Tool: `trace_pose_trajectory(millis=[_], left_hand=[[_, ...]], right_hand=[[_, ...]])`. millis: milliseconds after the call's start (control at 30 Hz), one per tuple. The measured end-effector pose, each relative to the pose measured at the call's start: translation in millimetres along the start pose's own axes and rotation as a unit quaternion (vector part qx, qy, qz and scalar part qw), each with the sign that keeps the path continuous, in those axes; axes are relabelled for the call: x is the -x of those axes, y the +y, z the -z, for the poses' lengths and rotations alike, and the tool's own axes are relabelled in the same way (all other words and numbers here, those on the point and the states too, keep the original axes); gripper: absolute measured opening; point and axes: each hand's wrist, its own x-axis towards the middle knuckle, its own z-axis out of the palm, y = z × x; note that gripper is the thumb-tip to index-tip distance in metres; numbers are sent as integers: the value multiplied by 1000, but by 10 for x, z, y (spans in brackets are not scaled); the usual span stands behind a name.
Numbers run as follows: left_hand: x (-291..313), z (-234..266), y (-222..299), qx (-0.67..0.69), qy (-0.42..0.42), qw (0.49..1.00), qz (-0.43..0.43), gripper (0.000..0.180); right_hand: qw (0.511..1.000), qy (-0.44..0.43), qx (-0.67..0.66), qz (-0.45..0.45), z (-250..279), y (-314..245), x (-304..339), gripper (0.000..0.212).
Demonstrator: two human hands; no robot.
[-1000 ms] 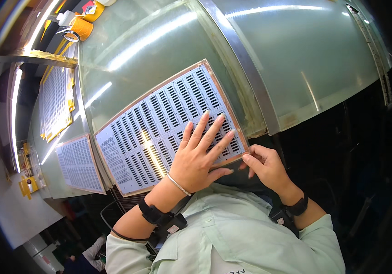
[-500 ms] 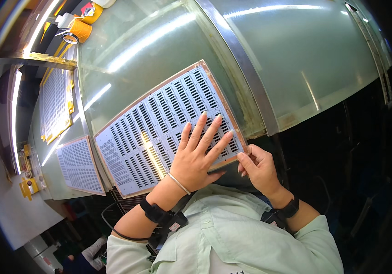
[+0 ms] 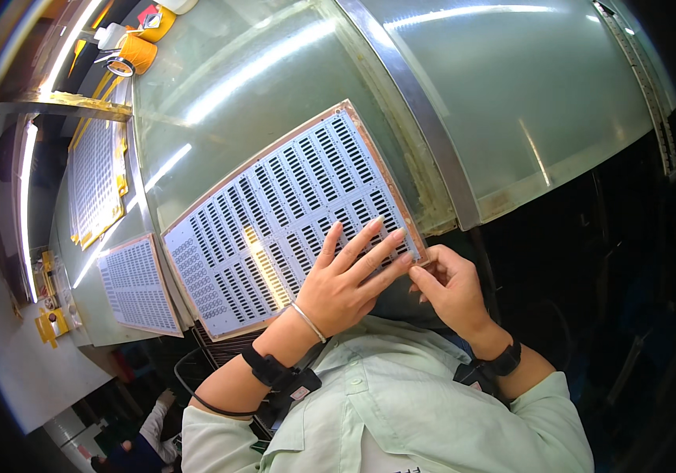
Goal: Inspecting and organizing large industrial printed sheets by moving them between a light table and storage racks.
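A large rectangular circuit board panel [image 3: 279,197], pale blue-white with rows of black marks and a copper-coloured rim, lies tilted on the glass worktop. My left hand [image 3: 336,288] rests on its near right part, fingers stretched out and slightly spread, with a bracelet at the wrist. At the near right corner of the panel, my right hand [image 3: 452,290] pinches the edge between thumb and bent fingers. The corner is partly covered by those fingers. Both wrists wear black bands.
A second similar panel [image 3: 139,284] lies to the left. Beyond it, a sheet edged with yellow tape [image 3: 98,177] leans at the far left. Orange rolls of tape [image 3: 135,55] stand at the back left. A metal strip [image 3: 417,110] crosses the glass worktop [image 3: 511,87]. Another person's arm [image 3: 155,430] shows at the lower left.
My left hand has slid nearer to me and a little right over the panel, its fingers closer together. My right hand stays at the corner. The other person's arm has shifted.
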Motion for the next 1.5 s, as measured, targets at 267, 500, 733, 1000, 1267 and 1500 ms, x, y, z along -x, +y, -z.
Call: trace_pose_trajectory(millis=[267, 500, 733, 1000, 1267, 1500], left_hand=[[7, 9, 8, 3, 10, 1000, 1, 70], [-12, -25, 23, -12, 39, 999, -2, 52], [-7, -49, 28, -40, 39, 998, -8, 44], [-10, -60, 28, -13, 47, 999, 0, 50], [-36, 164, 12, 95, 3, 995, 19, 55], [-9, 137, -456, 264, 167, 935, 169, 51]], right_hand=[[990, 45, 107, 82, 105, -125, 115, 26], [987, 61, 112, 100, 79, -109, 92, 25], [984, 71, 126, 104, 90, -138, 104, 23], [985, 66, 127, 100, 109, -192, 142, 23], [999, 50, -9, -18, 71, -350, 113, 14], [946, 7, 311, 89, -52, -599, -115, 22]])
